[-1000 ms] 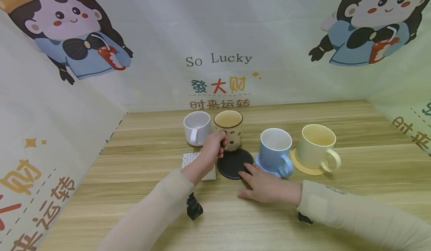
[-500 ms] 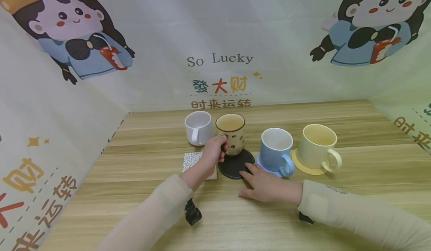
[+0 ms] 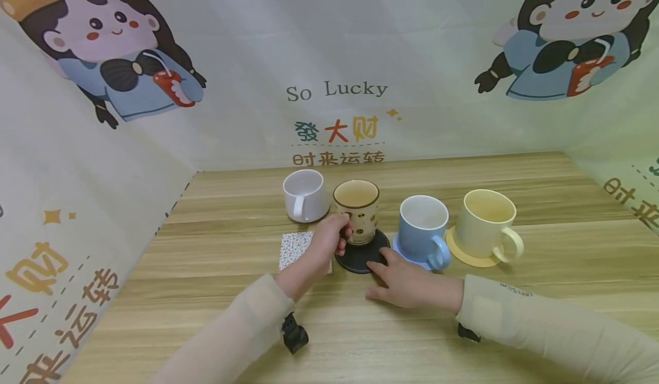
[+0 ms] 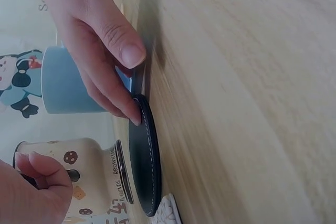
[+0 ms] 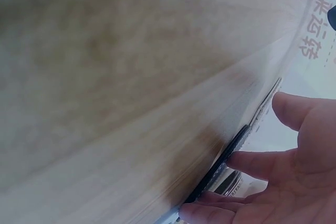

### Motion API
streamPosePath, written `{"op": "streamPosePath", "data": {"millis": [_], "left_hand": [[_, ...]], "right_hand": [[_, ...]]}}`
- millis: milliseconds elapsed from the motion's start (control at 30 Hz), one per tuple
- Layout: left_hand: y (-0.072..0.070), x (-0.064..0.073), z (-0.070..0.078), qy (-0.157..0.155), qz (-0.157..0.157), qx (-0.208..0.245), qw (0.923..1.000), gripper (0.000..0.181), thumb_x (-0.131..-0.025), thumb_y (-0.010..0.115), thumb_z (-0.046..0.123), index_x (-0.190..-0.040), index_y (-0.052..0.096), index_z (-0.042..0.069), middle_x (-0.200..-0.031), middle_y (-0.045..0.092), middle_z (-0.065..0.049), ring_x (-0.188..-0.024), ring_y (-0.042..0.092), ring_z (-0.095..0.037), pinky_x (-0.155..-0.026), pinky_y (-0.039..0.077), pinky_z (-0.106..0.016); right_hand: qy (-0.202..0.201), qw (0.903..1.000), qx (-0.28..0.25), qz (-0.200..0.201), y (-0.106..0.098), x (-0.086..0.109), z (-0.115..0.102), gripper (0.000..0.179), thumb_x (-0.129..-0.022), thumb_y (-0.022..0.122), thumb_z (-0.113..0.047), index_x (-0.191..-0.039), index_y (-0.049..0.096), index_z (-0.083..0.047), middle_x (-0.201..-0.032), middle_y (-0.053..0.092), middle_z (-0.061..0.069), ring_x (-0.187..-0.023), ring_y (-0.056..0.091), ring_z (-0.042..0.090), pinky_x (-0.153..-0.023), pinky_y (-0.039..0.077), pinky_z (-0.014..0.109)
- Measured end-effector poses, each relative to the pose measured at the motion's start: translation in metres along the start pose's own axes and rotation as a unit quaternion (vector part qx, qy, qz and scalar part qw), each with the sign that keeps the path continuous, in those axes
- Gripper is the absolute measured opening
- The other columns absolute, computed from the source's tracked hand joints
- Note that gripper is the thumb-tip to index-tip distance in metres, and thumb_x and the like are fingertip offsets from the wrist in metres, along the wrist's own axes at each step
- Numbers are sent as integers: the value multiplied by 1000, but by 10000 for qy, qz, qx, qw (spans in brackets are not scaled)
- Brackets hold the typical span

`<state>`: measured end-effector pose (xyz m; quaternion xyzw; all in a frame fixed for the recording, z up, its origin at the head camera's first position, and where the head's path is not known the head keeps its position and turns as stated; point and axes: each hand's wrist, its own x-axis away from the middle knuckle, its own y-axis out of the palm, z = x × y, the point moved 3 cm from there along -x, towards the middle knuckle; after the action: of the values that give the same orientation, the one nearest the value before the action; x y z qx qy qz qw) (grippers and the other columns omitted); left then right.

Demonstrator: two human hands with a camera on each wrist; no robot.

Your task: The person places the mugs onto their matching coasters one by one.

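My left hand (image 3: 329,238) grips the dark handle of a beige mug (image 3: 364,218) with a brown rim and cookie print. In the left wrist view the mug's base (image 4: 124,171) stands close over the round black coaster (image 4: 142,156), which has a stitched edge. My right hand (image 3: 404,278) lies with fingers extended, its fingertips touching the coaster's right edge. Those fingertips (image 5: 239,161) show at the coaster's rim in the right wrist view. The mug overlaps the far part of the coaster in the head view.
Behind left stands a white mug (image 3: 304,195), with a speckled square coaster (image 3: 294,249) in front of it. To the right, a blue mug (image 3: 422,224) sits on a blue coaster (image 3: 404,252) and a yellow mug (image 3: 481,229) on a yellow coaster (image 3: 458,251). A printed cloth (image 3: 247,138) hangs behind the table.
My left hand has brought the beige mug nearer and slightly right, from behind the black coaster to over its far part. The right hand stays at the coaster's edge.
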<state>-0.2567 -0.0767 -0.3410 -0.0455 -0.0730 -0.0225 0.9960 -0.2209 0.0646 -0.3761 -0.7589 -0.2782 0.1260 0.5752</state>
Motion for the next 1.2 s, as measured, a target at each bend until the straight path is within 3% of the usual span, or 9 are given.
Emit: {"op": "streamPosePath", "data": {"millis": [1200], "left_hand": [[7,15,-9,36,-21,16,10000,22,-95,40,16,-82,52,4,-69,46,1,-48,34,-5,-46,32,-17]], "right_hand": [[13,10000,-39,-1,-2,2,0,58,-88,56,-42,-130,50,-2,-136,34,29,-124,39,40,-96,39,48]]}}
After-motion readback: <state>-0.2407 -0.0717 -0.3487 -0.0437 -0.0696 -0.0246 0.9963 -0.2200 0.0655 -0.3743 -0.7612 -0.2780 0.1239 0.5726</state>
